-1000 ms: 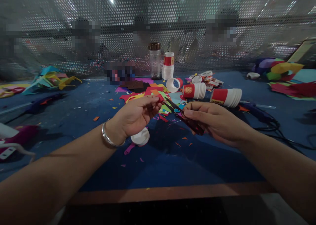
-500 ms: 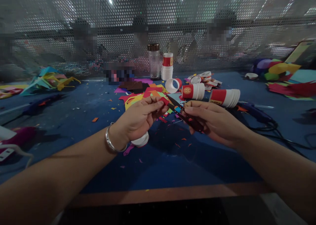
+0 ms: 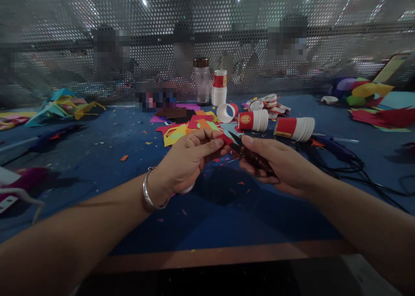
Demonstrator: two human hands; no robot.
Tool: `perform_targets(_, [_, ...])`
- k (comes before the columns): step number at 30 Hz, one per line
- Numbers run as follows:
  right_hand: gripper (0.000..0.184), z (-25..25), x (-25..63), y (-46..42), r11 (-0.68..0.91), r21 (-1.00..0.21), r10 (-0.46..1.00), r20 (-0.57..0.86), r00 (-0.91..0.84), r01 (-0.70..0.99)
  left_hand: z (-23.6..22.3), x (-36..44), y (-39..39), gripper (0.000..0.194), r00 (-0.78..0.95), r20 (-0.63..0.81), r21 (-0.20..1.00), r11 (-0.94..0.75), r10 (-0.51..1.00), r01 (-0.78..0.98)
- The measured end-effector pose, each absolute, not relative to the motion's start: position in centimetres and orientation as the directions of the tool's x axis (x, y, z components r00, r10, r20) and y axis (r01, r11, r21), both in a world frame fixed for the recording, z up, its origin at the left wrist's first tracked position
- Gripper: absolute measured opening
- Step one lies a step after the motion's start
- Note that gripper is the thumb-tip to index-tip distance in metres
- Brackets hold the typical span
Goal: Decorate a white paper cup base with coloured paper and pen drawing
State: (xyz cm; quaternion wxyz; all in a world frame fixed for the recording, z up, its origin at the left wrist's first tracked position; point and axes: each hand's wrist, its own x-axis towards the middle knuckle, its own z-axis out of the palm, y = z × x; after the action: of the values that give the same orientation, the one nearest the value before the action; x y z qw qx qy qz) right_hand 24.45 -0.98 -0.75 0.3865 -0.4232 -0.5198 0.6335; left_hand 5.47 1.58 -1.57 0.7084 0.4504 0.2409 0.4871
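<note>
Between thumb and fingers, my left hand [image 3: 197, 155] pinches a small piece of red paper [image 3: 226, 138]. My right hand [image 3: 275, 159] is wrapped round dark scissors [image 3: 238, 146], whose blades point up and left and meet the red paper. The lower part of the scissors is hidden by my fingers. Behind my hands lies a heap of coloured paper [image 3: 177, 133], yellow, red, orange and green. Below my left wrist, the edge of a white round thing [image 3: 187, 189] shows, mostly covered by the hand.
Stacked paper cups lie on their sides [image 3: 254, 120] and at right [image 3: 295, 128]; others stand [image 3: 219, 88] beside a clear bottle [image 3: 202, 82]. Glue guns rest at left [image 3: 53, 138] and right [image 3: 333, 149], the latter with cables. A power strip [image 3: 19, 188] is at far left.
Both hands have shifted slightly: my left hand moved right with the red paper, closer to my right hand. The scissor blades were wider apart before and have closed more onto the paper.
</note>
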Motion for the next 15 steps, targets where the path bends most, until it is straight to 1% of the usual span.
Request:
perform_targets(2, [0.049,-0.73,24.59,-1.05,-0.179,-0.982,0.914,-0.146,-0.379,-0.053,-1.57,5.44,1.51,0.008,0.413,0.098,0.875,0.119,0.906,-0.469])
perform_targets(6, [0.046,-0.56,24.68,-1.3,-0.195,-0.979,0.901,-0.152,-0.407,-0.065,-1.81,5.45,1.46,0.012,0.417,0.097,0.875,0.123,0.904,-0.469])
perform_targets(10, [0.046,-0.46,24.45,-1.46,-0.213,-0.975,0.9,-0.172,-0.4,-0.061,-2.16,5.55,1.49,0.011,0.426,0.118,0.865,0.118,0.897,-0.487])
perform_targets(15, [0.047,-0.58,24.37,-1.4,-0.193,-0.98,0.907,-0.158,-0.391,-0.051,-2.25,5.6,1.59,0.011,0.43,0.132,0.867,0.106,0.893,-0.487])
